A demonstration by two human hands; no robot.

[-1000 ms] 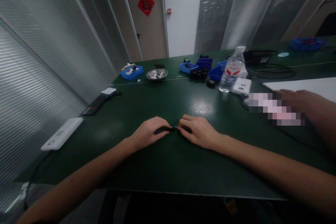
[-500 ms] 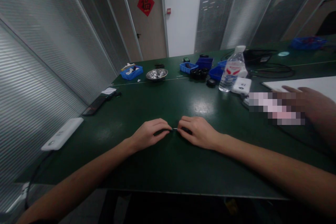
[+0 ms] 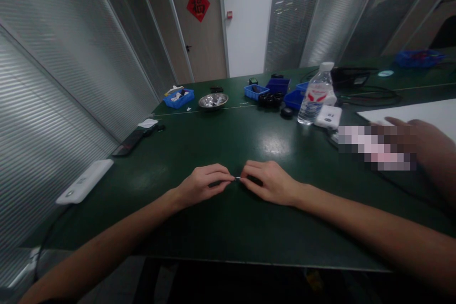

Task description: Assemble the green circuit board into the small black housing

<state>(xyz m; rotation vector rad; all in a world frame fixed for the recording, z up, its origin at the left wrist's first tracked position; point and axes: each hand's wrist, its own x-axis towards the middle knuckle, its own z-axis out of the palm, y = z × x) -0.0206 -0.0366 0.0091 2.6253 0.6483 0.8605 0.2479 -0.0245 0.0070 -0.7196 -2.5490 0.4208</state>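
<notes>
Between my fingertips a small thin silvery piece (image 3: 238, 178) bridges the narrow gap from hand to hand, close above the green table (image 3: 228, 228). It is too small for me to tell its kind. My left hand (image 3: 206, 182) pinches its left end between thumb and fingers. At its right end, the thumb and fingers of my right hand (image 3: 269, 181) are closed in a pinch too. The fingers cover both ends of the piece.
A metal bowl (image 3: 213, 101) and a blue basket (image 3: 179, 99) stand at the back left. Farther right are a water bottle (image 3: 315, 97), a white power bank (image 3: 328, 117) and a co-worker's hand (image 3: 427, 135). Another white power bank (image 3: 85, 181) lies at the left edge.
Both hands have shifted very slightly toward me, with the small piece still between them. The co-worker's hand has moved a little.
</notes>
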